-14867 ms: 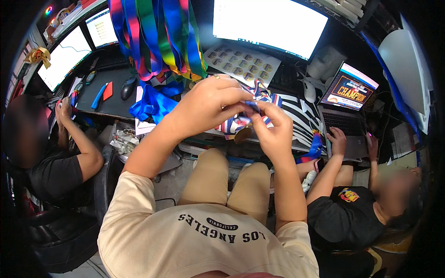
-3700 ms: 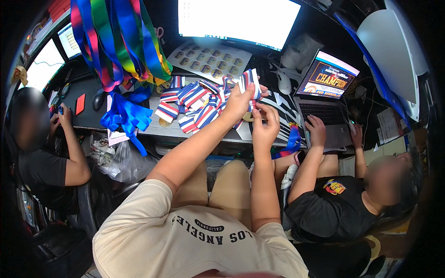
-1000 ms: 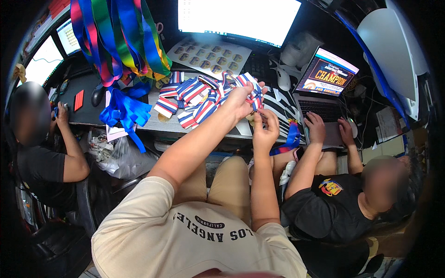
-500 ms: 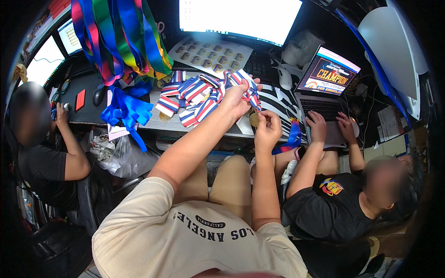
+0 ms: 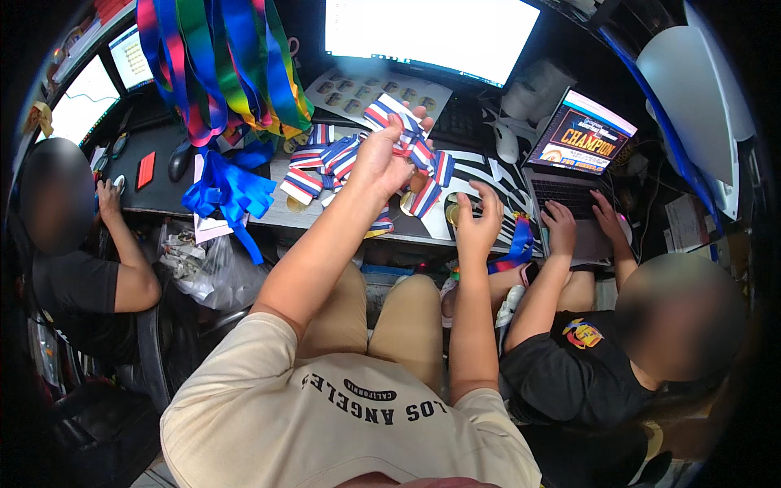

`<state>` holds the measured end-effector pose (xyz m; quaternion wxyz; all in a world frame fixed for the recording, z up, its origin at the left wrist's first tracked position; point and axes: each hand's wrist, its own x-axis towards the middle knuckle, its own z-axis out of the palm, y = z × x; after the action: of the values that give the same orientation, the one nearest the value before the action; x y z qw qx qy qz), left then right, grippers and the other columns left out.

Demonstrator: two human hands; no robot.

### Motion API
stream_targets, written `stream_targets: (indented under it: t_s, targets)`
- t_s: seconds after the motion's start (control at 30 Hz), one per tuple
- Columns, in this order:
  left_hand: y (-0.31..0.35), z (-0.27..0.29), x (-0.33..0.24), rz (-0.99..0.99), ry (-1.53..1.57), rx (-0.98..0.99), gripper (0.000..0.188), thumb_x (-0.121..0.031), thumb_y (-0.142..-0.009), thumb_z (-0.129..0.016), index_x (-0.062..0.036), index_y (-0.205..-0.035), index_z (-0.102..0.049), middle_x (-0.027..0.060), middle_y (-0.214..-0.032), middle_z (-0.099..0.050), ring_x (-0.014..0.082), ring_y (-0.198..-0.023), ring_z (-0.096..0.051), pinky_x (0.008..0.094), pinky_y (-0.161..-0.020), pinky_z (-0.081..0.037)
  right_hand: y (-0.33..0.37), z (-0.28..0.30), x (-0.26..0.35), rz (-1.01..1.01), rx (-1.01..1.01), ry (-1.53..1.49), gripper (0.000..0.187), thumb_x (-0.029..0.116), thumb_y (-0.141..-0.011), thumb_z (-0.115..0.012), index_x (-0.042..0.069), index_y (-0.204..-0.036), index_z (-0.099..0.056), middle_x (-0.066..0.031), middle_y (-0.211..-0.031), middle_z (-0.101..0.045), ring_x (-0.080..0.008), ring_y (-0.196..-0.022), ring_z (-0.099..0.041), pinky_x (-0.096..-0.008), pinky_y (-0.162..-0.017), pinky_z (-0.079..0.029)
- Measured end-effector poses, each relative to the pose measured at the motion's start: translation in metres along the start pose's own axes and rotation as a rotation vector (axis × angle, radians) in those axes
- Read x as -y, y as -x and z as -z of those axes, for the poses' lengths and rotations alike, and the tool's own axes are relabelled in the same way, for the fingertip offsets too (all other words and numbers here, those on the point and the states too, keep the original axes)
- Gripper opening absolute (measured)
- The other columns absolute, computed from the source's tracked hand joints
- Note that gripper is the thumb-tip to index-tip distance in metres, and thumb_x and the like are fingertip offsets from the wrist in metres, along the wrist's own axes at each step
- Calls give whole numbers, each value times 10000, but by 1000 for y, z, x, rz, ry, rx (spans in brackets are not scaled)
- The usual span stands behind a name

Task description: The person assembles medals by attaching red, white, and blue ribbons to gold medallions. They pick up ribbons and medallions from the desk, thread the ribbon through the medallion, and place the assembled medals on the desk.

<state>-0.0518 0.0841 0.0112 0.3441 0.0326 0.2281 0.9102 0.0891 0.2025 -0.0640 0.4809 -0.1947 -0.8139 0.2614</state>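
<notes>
My left hand (image 5: 389,159) is closed around a bundle of red, white and blue striped medal ribbons (image 5: 431,189), raised a little over the desk. Loops of ribbon stick out past its fingers on both sides. More striped ribbons (image 5: 306,180) lie in a heap to the left, partly behind my left wrist. A round gold medal (image 5: 297,203) shows at the heap's near edge. My right hand (image 5: 478,220) is open, its fingers curved and apart. Beside its thumb is another gold medal (image 5: 452,211); whether they touch, I cannot tell.
Blue ribbons (image 5: 229,191) are bunched on the desk at left, below hanging multicoloured ribbons (image 5: 220,65). A sheet of round stickers (image 5: 325,91) lies under the monitor (image 5: 431,32). At right, a co-worker's hands (image 5: 561,228) rest on a laptop (image 5: 582,134); another person (image 5: 98,268) sits at left.
My left hand has shifted left and nearer, and its ribbon bundle hangs differently. My right hand has gone from a pinch at the ribbon's end to fingers apart, slightly farther right.
</notes>
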Motion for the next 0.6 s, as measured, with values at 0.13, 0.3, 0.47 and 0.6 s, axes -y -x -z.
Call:
stream_targets:
  t_s: [0.13,0.3,0.47,0.6]
  targets:
    - [12,-6,-4,170,90,-18,344,-252,-1037,-336,-48,-1291,-448,123,-1262,-562,282,-1144,-564,521,-907,-493,-15,10,46,208,6,-201,247,74,-784,-708,68,-1030,-685,-109,-994,-654,-272,-900,-584,-370,-834,-444]
    - [20,-9,-9,384,329,-93,355,-143,-1018,-314,55,-1272,-463,185,-1244,-568,298,-1192,-545,505,-993,-460,-31,22,73,357,135,-197,229,71,-744,-728,92,-972,-720,-76,-955,-659,-262,-866,-585,-354,-777,-445]
    - [23,-4,-4,434,284,-42,382,-155,-1025,-282,68,-1273,-466,210,-1231,-569,306,-1165,-564,496,-950,-494,-25,23,73,330,115,-178,172,55,-705,-737,88,-874,-733,-61,-905,-658,-250,-840,-575,-351,-748,-441]
    - [17,3,2,546,368,-10,379,-184,-1028,-286,59,-1215,-509,215,-1146,-603,318,-1026,-631,491,-897,-525,-21,22,67,317,96,-198,151,39,-678,-741,78,-823,-726,-54,-875,-648,-241,-822,-557,-345,-738,-434]
